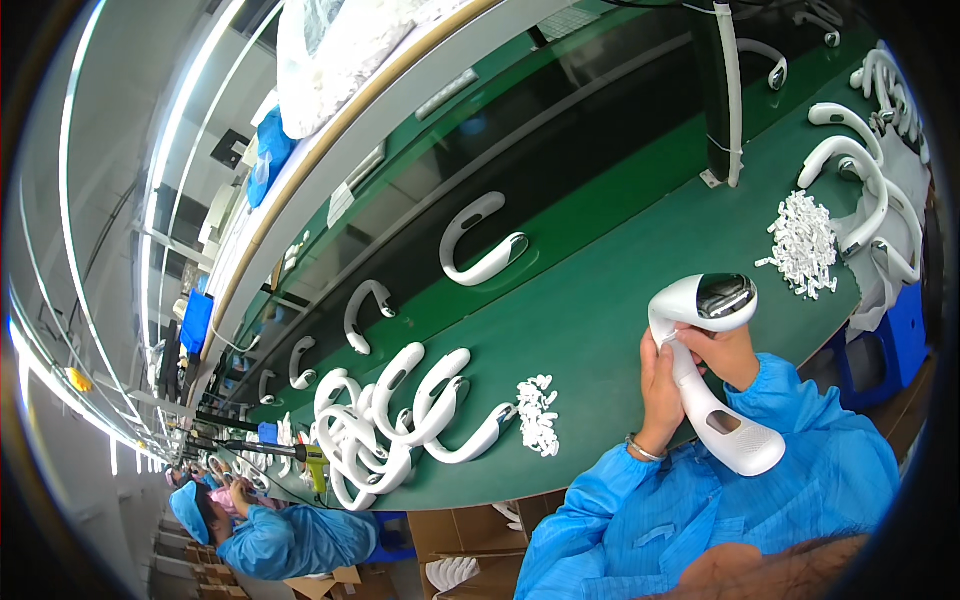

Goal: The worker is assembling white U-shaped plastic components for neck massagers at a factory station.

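A white neck fan (690, 372), a curved band with a glossy dark end cap, is held up over the near edge of the green table (600, 330). My left hand (660, 396) is closed around its middle from the left side. From the right, my right hand (724, 352) grips it just below the dark-capped end, thumb pressed on the band. Whether a small part sits under that thumb is hidden. A small pile of white plastic pieces (538, 416) lies to the left of my hands. A larger pile of similar pieces (803, 244) is to the right.
Several neck fans (395, 420) are heaped on the left, beside a yellow-green power screwdriver (316, 466). More neck fans (868, 190) lie far right by a blue crate (890, 345). A dark post (722, 110) rises behind. A co-worker in blue (290, 540) sits left.
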`<control>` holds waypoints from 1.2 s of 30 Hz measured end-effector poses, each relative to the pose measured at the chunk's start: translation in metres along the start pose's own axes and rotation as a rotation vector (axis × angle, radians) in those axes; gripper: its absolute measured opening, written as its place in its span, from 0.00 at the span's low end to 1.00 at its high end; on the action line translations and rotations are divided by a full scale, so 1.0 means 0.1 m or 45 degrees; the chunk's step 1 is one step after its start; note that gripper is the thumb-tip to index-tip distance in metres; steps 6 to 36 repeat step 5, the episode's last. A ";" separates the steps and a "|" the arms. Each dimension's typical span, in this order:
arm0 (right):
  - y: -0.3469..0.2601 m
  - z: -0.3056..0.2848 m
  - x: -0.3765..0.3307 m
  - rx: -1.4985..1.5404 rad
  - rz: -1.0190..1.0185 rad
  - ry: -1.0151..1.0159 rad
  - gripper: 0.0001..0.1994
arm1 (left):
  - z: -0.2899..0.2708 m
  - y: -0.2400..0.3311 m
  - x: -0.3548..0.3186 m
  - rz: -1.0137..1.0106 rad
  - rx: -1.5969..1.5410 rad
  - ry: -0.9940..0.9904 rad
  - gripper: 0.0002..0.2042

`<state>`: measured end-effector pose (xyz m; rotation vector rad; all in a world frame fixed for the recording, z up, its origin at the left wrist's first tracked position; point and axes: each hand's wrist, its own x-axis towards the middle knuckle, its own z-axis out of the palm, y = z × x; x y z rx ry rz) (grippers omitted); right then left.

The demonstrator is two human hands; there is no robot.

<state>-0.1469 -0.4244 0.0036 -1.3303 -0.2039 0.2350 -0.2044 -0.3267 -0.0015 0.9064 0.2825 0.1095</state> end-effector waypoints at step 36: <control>0.19 -0.08 -0.03 -0.131 -0.174 -0.015 0.16 | -0.01 -0.01 -0.02 0.126 0.186 -0.013 0.23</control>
